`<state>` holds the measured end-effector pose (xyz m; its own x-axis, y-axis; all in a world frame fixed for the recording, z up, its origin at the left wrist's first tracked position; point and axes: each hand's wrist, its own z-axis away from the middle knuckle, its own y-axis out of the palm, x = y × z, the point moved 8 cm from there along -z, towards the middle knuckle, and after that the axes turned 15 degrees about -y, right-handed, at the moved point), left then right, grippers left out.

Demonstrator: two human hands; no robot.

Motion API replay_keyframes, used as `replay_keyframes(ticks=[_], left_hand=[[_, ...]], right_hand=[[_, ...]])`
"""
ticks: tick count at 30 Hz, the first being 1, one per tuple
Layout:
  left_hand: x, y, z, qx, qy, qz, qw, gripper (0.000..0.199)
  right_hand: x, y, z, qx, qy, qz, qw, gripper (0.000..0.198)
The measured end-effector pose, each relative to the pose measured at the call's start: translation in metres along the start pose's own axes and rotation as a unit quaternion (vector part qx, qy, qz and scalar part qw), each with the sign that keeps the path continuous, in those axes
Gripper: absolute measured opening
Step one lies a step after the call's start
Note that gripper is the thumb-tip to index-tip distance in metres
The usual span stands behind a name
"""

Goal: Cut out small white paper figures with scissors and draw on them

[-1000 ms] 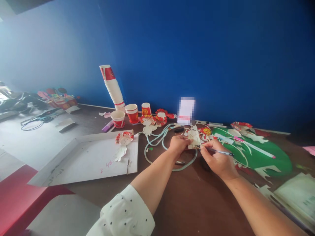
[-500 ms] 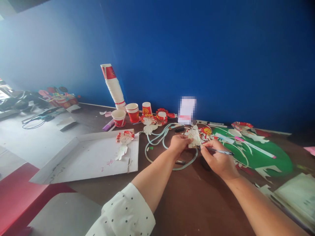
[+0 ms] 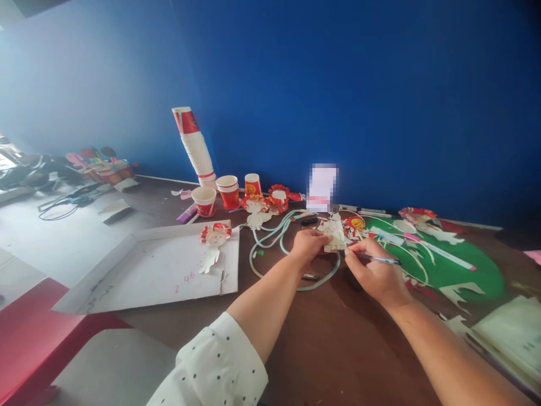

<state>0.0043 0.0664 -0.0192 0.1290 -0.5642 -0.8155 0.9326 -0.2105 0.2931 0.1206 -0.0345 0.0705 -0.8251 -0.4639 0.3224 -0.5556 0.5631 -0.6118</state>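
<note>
My left hand (image 3: pixel 310 248) pinches a white paper cutout (image 3: pixel 335 234) by its left edge, above the brown table. Dark lines are drawn on the cutout. In my right hand (image 3: pixel 374 269) is a pen (image 3: pixel 378 259), its tip at the lower right edge of the cutout; whether it touches the paper I cannot tell. Behind the cutout lie red and white paper scraps (image 3: pixel 355 224). A pale blue cable (image 3: pixel 281 239) loops around and left of my left hand, with a black cap-like piece (image 3: pixel 309 221) beside it.
At left, a shallow white box lid (image 3: pixel 156 270) bears a paper doll (image 3: pixel 214 239). Paper cups (image 3: pixel 204 201) and a leaning cup stack (image 3: pixel 194 144) stand by the blue wall. A pink-capped marker (image 3: pixel 442 252) lies on a green mat (image 3: pixel 477 268) at right. Another paper doll (image 3: pixel 256 207) lies behind the cable.
Both hands keep nearly the same place and grip. The pen and cutout show hardly any movement; the whole view has shifted very slightly.
</note>
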Motion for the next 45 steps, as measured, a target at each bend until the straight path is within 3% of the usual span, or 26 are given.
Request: replay_keyframes(ticks=[17,26,34,45], left_hand=[[0.0,-0.002,-0.003,-0.017,0.006,-0.023,1.0,0.02],[0.002,-0.001,-0.004,-0.004,0.016,-0.008,1.0,0.02],[0.002,-0.005,-0.008,-0.055,0.011,-0.082,0.995,0.025],[-0.001,-0.005,-0.001,-0.062,0.036,-0.121,0.99,0.019]], right_hand=[[-0.002,0.004,0.002,0.016,0.004,-0.01,1.0,0.011],[-0.002,-0.006,0.0,0.001,0.002,-0.02,1.0,0.012],[-0.012,-0.019,0.016,-0.017,0.021,0.007,1.0,0.012],[-0.004,-0.016,0.018,-0.017,-0.004,0.003,1.0,0.011]])
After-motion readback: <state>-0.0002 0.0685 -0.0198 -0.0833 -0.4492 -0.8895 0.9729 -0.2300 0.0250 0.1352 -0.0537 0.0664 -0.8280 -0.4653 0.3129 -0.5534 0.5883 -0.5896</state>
